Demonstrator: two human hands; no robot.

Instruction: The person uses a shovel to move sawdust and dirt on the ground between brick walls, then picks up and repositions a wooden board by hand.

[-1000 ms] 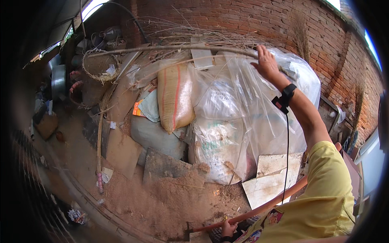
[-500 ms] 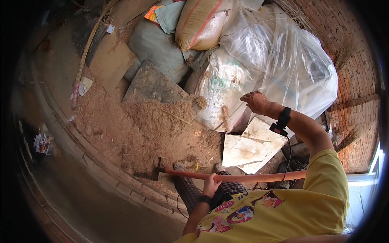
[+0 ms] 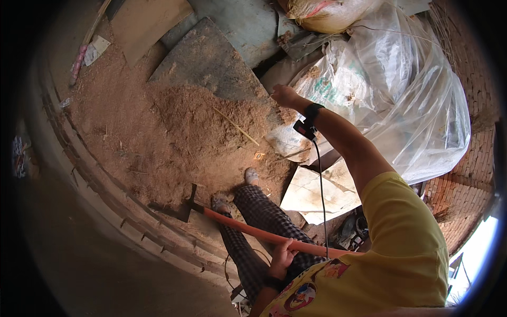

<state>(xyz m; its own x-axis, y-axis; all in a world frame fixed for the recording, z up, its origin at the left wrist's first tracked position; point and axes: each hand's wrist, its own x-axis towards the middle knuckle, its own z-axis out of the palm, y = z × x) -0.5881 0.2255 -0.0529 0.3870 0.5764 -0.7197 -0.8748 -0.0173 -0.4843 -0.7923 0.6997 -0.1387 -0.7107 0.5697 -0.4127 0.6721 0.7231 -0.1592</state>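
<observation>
My left hand [image 3: 284,258] is wrapped around the orange handle of a hoe [image 3: 253,230]. The handle slants across my legs, and the dark metal head [image 3: 190,203] sits low at the left, close to my foot. My right arm reaches forward, a black band with a small device on its wrist. My right hand [image 3: 285,96] is closed, fingers curled together, over the edge of a dark board beside a white sack [image 3: 322,87]; what it grips, if anything, is too small to make out. A heap of brown sawdust-like chaff [image 3: 195,124] lies left of it.
A thin stick [image 3: 236,127] rests on the heap, behind which leans a grey board [image 3: 203,61]. Clear plastic sheeting [image 3: 412,105] covers full sacks along the brick wall [image 3: 454,195]. Broken pale panels [image 3: 317,195] lie to the right of my feet. A brick ledge [image 3: 137,227] curves along the left.
My view has moved forward, and I have stepped with one foot toward the heap. My right hand has swung left, from over the sack to the board's edge. The hoe stays in my left hand.
</observation>
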